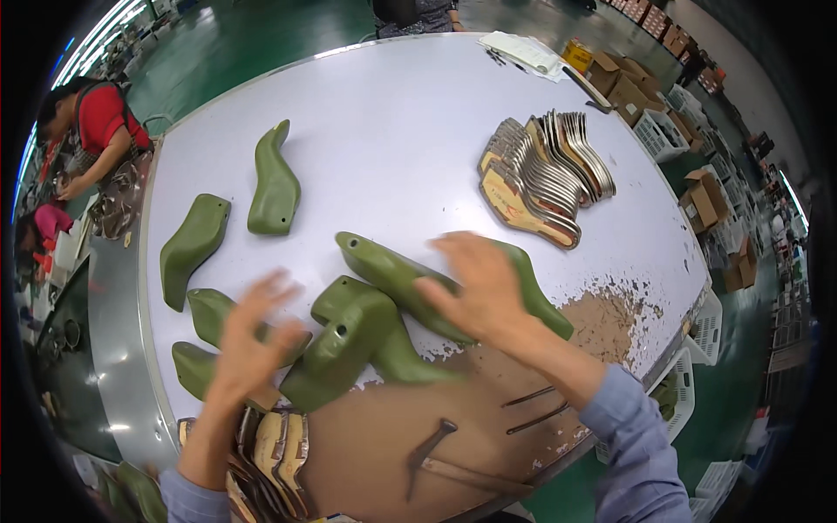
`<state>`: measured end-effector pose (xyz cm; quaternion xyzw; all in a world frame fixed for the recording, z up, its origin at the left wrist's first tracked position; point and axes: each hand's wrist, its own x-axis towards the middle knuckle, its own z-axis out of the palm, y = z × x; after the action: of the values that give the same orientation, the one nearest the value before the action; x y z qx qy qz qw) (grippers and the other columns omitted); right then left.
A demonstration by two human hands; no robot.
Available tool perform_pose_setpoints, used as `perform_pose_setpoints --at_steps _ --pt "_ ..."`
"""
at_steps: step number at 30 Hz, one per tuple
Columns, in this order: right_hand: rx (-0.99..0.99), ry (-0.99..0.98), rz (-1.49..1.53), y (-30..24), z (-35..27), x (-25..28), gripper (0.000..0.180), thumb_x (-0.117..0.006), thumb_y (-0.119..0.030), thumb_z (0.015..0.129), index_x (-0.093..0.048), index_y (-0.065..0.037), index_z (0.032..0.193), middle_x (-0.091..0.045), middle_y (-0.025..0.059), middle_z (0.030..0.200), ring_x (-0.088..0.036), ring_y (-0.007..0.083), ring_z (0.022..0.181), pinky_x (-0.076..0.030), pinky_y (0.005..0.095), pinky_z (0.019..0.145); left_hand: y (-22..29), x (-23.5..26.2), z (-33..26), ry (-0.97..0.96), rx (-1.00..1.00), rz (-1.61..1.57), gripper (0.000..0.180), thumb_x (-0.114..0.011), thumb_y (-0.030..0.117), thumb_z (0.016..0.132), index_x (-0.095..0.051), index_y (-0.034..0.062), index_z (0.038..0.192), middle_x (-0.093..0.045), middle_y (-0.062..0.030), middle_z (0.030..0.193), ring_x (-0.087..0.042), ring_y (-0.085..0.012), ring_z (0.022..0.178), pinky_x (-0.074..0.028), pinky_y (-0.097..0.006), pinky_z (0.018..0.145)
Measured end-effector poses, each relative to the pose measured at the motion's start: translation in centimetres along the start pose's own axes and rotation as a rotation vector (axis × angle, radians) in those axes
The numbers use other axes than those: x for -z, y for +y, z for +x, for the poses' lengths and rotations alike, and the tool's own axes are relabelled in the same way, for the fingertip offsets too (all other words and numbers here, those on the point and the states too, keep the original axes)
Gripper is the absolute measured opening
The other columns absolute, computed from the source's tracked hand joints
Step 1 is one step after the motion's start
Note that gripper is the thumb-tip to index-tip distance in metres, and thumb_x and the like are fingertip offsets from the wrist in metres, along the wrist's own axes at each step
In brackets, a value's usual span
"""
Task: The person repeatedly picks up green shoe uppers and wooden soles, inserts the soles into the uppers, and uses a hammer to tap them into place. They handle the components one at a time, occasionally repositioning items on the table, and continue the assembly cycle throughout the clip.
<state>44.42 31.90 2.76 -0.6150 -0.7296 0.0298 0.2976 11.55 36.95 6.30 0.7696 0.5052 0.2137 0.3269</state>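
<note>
Green shoe lasts lie spread over the white table. My left hand (253, 340), slightly blurred, has its fingers apart over a last (209, 314) on the left. My right hand (479, 288) is stretched out with thumb and fingers spread. Under it and to its left lies a long last (392, 275), and another last (536, 296) shows to its right. Whether either hand touches a last cannot be made out. Between the hands a last (340, 353) with a hole in its top overlaps another last (401, 349). Two more lasts, one upright-looking (275, 187) and one tilted (193, 248), lie farther left.
A fanned stack of insoles (540, 179) lies at the far right; more insoles (279, 444) sit near my left forearm. A hammer (436, 462) and two thin rods (536, 410) rest on the worn brown front. Crates (658, 135) and cartons stand right; a person (105, 131) works left.
</note>
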Motion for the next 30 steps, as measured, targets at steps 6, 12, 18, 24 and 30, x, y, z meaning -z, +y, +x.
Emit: perform_pose_setpoints --at_steps 6,12,18,24,30 --pt "-0.472 -0.099 -0.16 5.5 -7.4 4.1 0.076 -0.074 -0.038 0.086 -0.044 0.001 0.144 -0.063 0.0245 0.119 -0.062 0.0411 0.108 -0.049 0.049 0.092 -16.4 8.8 6.2 0.535 0.205 0.58 0.091 -0.084 0.039 0.072 -0.047 0.0037 0.148 -0.042 -0.024 0.153 -0.049 -0.0419 0.134 -0.04 -0.046 0.114" --pt "-0.318 -0.195 -0.038 3.6 -7.1 3.3 0.069 -0.07 -0.039 0.092 -0.046 0.003 0.141 -0.063 0.0255 0.119 -0.061 0.0424 0.109 -0.05 0.0472 0.091 -19.5 7.4 4.8 0.549 0.283 0.537 0.09 -0.072 0.006 0.068 -0.04 0.017 0.151 -0.055 -0.0207 0.136 -0.06 -0.0424 0.116 -0.051 -0.048 0.097" --pt "-0.023 -0.079 0.149 -2.9 5.0 -1.0 0.06 -0.063 -0.039 0.097 -0.051 0.004 0.138 -0.061 0.0269 0.124 -0.059 0.042 0.116 -0.047 0.0473 0.098 -16.3 6.9 0.5 0.369 0.266 0.389 0.08 -0.065 -0.006 0.075 -0.039 0.0222 0.146 -0.053 -0.0186 0.134 -0.059 -0.0447 0.115 -0.051 -0.051 0.096" --pt "-0.225 -0.17 0.097 -9.9 21.1 -15.7 0.09 -0.066 -0.056 0.089 -0.032 -0.003 0.153 -0.049 0.0294 0.14 -0.052 0.0448 0.125 -0.044 0.0527 0.103 -13.0 6.8 -1.7 0.272 0.298 0.265 0.079 -0.065 -0.011 0.078 -0.042 0.021 0.145 -0.053 -0.0172 0.138 -0.054 -0.043 0.126 -0.048 -0.048 0.105" --pt "-0.226 -0.378 0.156 -9.3 22.4 -20.2 0.095 -0.074 -0.043 0.077 -0.026 -0.02 0.156 -0.048 0.0278 0.139 -0.056 0.0464 0.122 -0.048 0.0523 0.102 -13.8 6.6 -2.3 0.251 0.24 0.276 0.075 -0.066 -0.01 0.078 -0.044 0.0207 0.143 -0.054 -0.0155 0.137 -0.055 -0.0418 0.126 -0.048 -0.047 0.105"
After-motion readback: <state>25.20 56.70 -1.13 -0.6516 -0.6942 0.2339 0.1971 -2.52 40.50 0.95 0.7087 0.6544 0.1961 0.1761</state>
